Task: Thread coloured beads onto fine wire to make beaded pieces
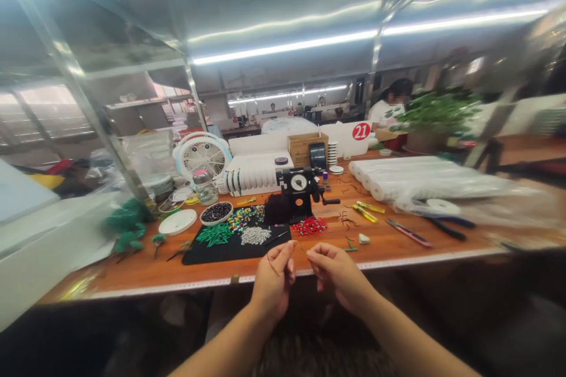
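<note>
At the front edge of the bench, my left hand (272, 283) is closed in a pinch on a thin brown strand (273, 265), which runs across its back. Just to the right, my right hand (338, 274) is pinched too, fingertips facing the left ones across a small gap. What sits between its fingertips is too small to make out. Beyond my hands lies a black mat (207, 255) with silver beads (256, 236), green tube-like pieces (215, 235) and mixed coloured beads (243, 218). Red beads (309, 225) lie by a black hand-cranked machine (299, 191) with a dial.
Yellow cutters (365, 213), a pink-handled knife (409, 232) and dark-handled pliers (446, 227) lie right. White rolls (398, 174) are stacked behind them. A bowl of dark beads (216, 212), a white lid (177, 222) and a fan (202, 156) are left. A person (387, 112) sits beyond.
</note>
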A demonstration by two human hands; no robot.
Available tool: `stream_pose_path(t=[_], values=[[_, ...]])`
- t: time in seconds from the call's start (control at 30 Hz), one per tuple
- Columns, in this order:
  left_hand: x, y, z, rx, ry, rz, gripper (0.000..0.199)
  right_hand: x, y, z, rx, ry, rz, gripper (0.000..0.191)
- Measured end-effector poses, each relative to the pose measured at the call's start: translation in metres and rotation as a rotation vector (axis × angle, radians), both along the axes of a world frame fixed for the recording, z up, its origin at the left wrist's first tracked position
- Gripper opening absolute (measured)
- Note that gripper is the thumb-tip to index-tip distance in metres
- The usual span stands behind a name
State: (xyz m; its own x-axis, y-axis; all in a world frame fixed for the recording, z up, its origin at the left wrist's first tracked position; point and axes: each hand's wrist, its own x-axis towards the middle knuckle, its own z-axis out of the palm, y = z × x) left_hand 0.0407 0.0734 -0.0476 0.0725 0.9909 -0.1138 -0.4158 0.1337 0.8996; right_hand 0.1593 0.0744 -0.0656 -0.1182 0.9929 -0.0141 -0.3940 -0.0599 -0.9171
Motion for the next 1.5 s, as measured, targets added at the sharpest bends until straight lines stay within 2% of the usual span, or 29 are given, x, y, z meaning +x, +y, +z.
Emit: stream_pose_path(t=[0.13, 0.2, 0.3, 0.4, 0.5, 0.6, 0.7, 0.9, 1.1, 1.3, 1.5], values=[[0.002, 0.005, -0.001, 0.059, 0.097, -0.045, 0.030, 0.004, 0.004, -0.002, 0.027, -0.060, -0.055, 0.039], [0.002, 0.008, 0.001, 0.070, 0.132, -0.016, 0.029, 0.007, 0.005, -0.001, 0.011, -0.066, -0.041, 0.039], [0.001, 0.013, 0.005, 0.087, 0.205, 0.017, 0.032, 0.013, 0.005, 0.001, 0.001, -0.039, -0.024, 0.036], [0.003, 0.016, 0.009, 0.095, 0.283, -0.040, 0.031, 0.016, 0.006, 0.004, 0.014, -0.017, -0.029, 0.037], [0.007, 0.015, 0.011, 0.104, 0.358, -0.058, 0.027, 0.015, 0.009, 0.006, -0.052, 0.068, 0.002, 0.037], [0.007, 0.015, 0.014, 0.178, 0.422, -0.074, 0.022, 0.014, 0.011, 0.007, -0.082, 0.133, 0.008, 0.036], [0.002, 0.017, 0.016, 0.264, 0.471, -0.100, 0.021, 0.015, 0.013, 0.007, -0.044, 0.133, -0.002, 0.032], [-0.008, 0.025, 0.016, 0.204, 0.478, -0.150, 0.023, 0.023, 0.015, 0.006, 0.088, -0.117, -0.016, 0.030], [-0.015, 0.022, 0.019, 0.332, 0.592, -0.145, 0.018, 0.024, 0.015, 0.006, 0.147, -0.263, 0.020, 0.033], [-0.022, 0.026, 0.019, 0.204, 0.581, -0.130, 0.020, 0.031, 0.013, -0.001, 0.256, -0.443, 0.067, 0.027], [-0.021, 0.029, 0.015, 0.201, 0.623, -0.174, 0.019, 0.029, 0.014, -0.004, 0.451, -0.784, -0.163, 0.018]])
